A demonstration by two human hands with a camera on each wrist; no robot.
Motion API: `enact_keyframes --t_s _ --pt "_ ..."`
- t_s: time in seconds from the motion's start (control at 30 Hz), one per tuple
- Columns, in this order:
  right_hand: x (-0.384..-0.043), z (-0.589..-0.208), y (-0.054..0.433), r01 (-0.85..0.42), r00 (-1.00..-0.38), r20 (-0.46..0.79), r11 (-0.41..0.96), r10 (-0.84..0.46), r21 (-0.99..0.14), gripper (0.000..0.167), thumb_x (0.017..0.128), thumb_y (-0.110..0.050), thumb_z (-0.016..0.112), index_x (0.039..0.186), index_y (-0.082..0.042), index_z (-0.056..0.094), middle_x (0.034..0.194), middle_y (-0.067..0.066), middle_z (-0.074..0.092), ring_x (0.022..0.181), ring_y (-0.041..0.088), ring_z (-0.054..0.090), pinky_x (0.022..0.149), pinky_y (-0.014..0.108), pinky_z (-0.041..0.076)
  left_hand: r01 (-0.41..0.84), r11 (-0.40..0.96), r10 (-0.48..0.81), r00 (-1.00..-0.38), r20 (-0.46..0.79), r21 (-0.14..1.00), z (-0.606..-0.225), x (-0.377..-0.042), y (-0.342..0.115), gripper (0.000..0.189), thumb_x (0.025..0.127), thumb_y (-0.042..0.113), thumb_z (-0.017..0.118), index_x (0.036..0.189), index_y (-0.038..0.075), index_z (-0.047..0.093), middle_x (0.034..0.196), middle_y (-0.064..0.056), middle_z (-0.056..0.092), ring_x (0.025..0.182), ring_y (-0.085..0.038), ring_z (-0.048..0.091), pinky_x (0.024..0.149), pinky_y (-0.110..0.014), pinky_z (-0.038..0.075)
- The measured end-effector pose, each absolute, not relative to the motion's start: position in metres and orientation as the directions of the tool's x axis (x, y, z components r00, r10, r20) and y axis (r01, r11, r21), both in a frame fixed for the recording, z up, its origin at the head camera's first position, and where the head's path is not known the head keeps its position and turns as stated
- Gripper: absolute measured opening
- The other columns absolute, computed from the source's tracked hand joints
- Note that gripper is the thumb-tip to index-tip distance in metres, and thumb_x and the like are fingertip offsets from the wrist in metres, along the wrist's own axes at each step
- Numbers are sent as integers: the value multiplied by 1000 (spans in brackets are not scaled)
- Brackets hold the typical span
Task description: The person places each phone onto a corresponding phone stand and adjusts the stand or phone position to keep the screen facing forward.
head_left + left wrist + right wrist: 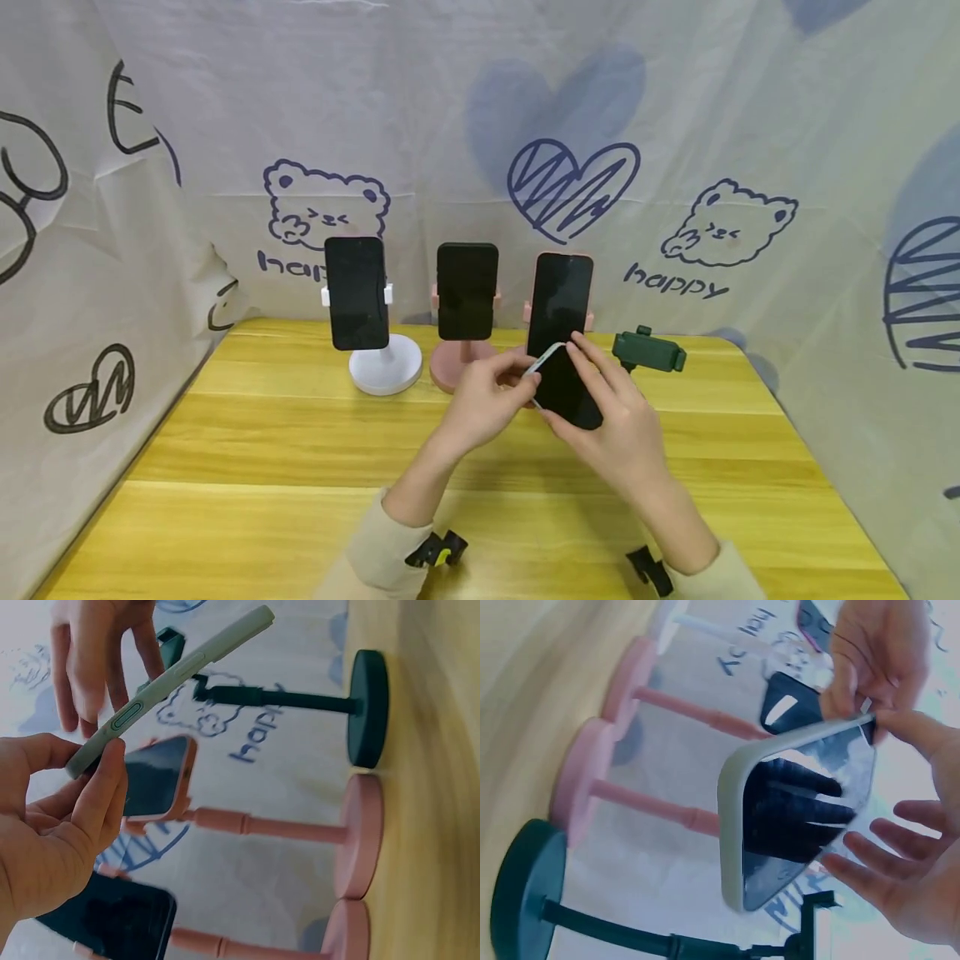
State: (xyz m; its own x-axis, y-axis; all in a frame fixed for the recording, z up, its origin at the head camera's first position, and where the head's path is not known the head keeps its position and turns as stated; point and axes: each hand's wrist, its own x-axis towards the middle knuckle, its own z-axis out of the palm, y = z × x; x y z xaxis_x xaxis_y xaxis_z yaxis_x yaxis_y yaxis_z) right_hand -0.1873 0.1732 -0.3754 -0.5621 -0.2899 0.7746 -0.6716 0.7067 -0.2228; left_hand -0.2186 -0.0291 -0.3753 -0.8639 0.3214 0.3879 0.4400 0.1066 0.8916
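Observation:
A phone in a pale green case (150,690), its dark screen reflecting fingers in the right wrist view, is held tilted above the table. My left hand (483,396) pinches one end of it between thumb and fingers. Across its screen side spreads my right hand (622,421), fingers mostly straight, with a digit right at the corner near the left hand. Behind the held phone stands a pink-framed phone (561,287) in a pink stand (360,836). To the right is a dark green phone stand (367,709) whose holder (648,350) carries no phone.
Further left, a black phone (468,292) sits in another pink stand (446,367), and a dark phone (357,292) in a white stand (385,367). The stands line the back of the wooden table (300,492), before a printed cloth (442,108).

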Motion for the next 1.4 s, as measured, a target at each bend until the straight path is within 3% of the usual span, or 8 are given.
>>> enact_keyframes --t_s 0.17,0.27,0.4,0.73,0.93,1.17,1.33,1.4 --pt "-192 -361 173 -729 -570 803 558 -173 -396 70 88 -15 86 150 -3 55 149 13 58 128 30 62 108 14 43 459 5 255 -859 443 888 -365 -220 -45 21 100 -1 65 118 -10 71 100 -24 72 77 -33 73 70 -32 64" --pt "-194 -354 172 -724 -593 800 495 -90 -481 67 85 2 83 147 -4 59 145 12 61 124 26 63 103 17 49 441 -49 199 -875 442 896 -359 -219 -54 19 99 -2 65 116 -11 71 99 -25 72 76 -22 73 72 -33 65" --pt "-195 -349 169 -676 -659 752 447 -12 -586 58 89 6 78 144 -7 62 141 9 64 123 19 63 100 21 53 421 -134 133 -889 437 897 -353 -217 -64 22 100 -3 65 118 -13 68 102 -27 70 81 -12 73 74 -33 65" --pt "-199 -345 159 -529 -831 550 186 84 -828 39 98 0 70 136 -4 67 135 9 68 106 16 70 84 19 59 427 -267 4 -896 444 864 -345 -217 -80 26 99 -8 61 122 -19 63 104 -10 72 88 -15 73 79 -32 64" --pt "-199 -348 155 -472 -872 478 78 104 -878 36 95 10 68 131 6 66 143 18 60 84 7 70 75 18 60 426 -272 -3 -897 442 863 -344 -216 -81 26 100 -7 61 123 -19 63 106 -12 73 89 -15 74 80 -32 64" --pt "-201 -350 157 -457 -877 458 38 146 -889 35 93 10 72 127 7 68 127 0 70 71 7 64 67 18 59 429 -274 4 -894 447 861 -344 -218 -80 25 100 -8 60 123 -19 63 106 -12 72 90 -15 74 80 -32 64" --pt "-202 -350 160 -489 -855 493 67 162 -870 33 91 9 74 124 2 73 124 4 73 64 8 57 64 16 56 433 -253 29 -890 454 865 -344 -218 -81 25 100 -7 61 123 -19 63 107 -11 72 92 -15 73 80 -32 64" --pt "-201 -349 162 -501 -846 509 85 158 -861 33 91 9 74 123 2 74 113 4 74 60 10 52 60 14 53 429 -235 44 -892 450 872 -345 -218 -82 25 100 -6 61 122 -18 63 107 -12 72 92 -15 72 80 -32 64"
